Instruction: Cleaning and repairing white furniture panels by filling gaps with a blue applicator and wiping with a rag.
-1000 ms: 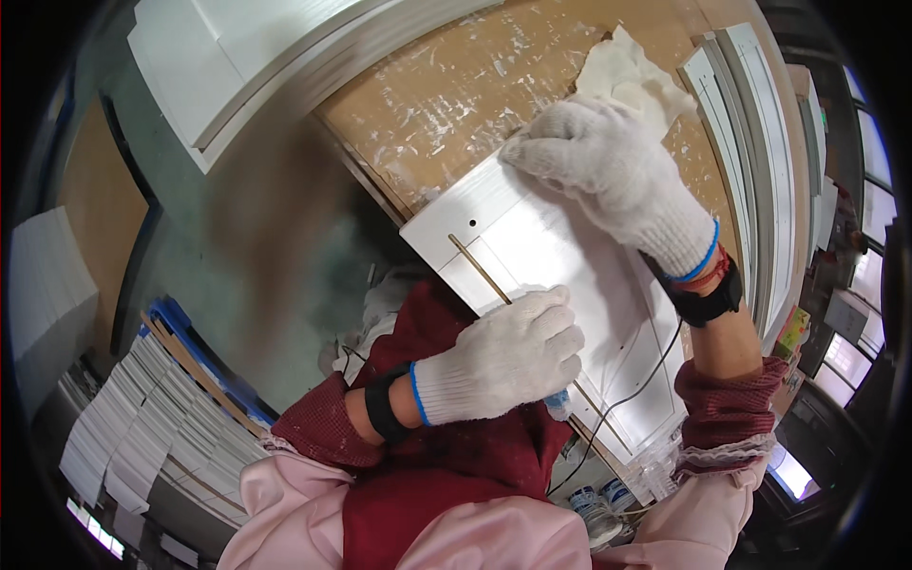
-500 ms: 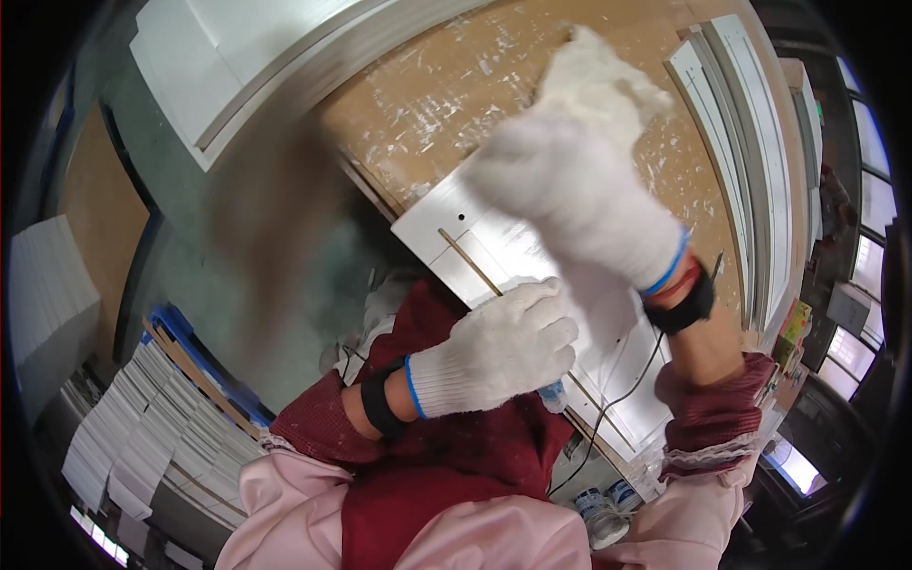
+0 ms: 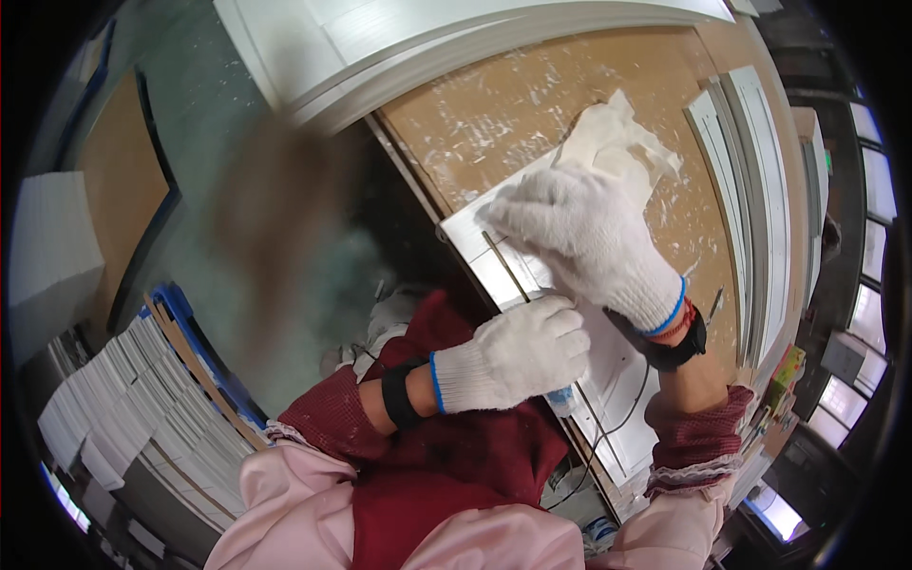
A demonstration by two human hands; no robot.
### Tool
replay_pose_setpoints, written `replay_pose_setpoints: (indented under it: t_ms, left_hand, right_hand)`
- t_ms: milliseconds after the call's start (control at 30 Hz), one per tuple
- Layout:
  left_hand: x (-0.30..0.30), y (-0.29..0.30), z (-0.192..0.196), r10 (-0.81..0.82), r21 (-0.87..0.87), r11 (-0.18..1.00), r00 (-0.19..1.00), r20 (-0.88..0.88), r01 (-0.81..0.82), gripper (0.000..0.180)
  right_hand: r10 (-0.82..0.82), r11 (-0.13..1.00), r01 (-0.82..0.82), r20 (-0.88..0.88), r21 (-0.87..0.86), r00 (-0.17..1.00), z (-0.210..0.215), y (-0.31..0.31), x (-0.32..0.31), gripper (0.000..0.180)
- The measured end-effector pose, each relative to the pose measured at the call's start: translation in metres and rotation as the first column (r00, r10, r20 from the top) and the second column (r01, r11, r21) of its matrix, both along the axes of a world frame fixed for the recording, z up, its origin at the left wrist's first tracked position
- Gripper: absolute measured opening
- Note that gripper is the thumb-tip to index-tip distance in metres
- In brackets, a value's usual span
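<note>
A long white panel lies along the near edge of the workbench, with a narrow dark slot running lengthwise. Over the slot, my gloved left hand is closed with its fingers curled. A small clear bluish object pokes out beneath that hand; its kind is hidden. My gloved right hand is closed above the panel's far end, fingertips pointing left. Whatever it may hold does not show. Just beyond the right hand, a crumpled cream cloth rests on the bench.
The brown bench top is flecked with white. Long white strips lie at its right, and a large white panel at its back. A dark cable crosses the work panel. Stacked white boards stand at lower left.
The right hand, blurred before, is now sharper and sits lower over the panel's far end. My left hand stays over the slot. The whole view has shifted slightly.
</note>
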State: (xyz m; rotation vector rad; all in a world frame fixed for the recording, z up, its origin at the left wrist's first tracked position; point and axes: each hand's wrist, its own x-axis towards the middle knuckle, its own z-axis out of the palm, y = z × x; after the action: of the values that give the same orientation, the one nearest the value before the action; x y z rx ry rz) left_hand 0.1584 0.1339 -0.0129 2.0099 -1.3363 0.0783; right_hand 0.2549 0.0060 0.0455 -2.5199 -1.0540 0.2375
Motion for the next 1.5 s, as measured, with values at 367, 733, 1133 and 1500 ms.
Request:
replay_pose_setpoints:
  t_ms: [367, 733, 1133, 1500]
  left_hand:
    - [-0.014, 0.003, -0.005, 0.041, 0.038, 0.999, 0.997, -0.07, -0.039, 0.006]
    - [-0.018, -0.004, -0.01, 0.091, 0.015, 0.996, 0.988, -0.128, -0.09, 0.012]
    - [-0.02, -0.005, -0.007, 0.144, 0.021, 0.989, 0.943, -0.3, -0.145, 0.014]
    - [-0.013, -0.005, -0.009, 0.126, 0.028, 0.992, 0.986, -0.106, -0.124, 0.016]
  right_hand:
    - [-0.01, 0.999, 0.009, -0.03, -0.039, 0.999, 0.0, 0.019, -0.011, 0.026]
    - [0.091, 0.994, -0.09, 0.011, -0.062, 0.996, -0.002, 0.052, -0.007, 0.026]
    - [-0.023, 0.987, 0.027, 0.025, -0.158, 0.999, -0.006, 0.056, -0.008, 0.024]
    - [-0.236, 0.967, 0.241, 0.064, -0.086, 0.97, 0.0, 0.061, 0.002, 0.019]
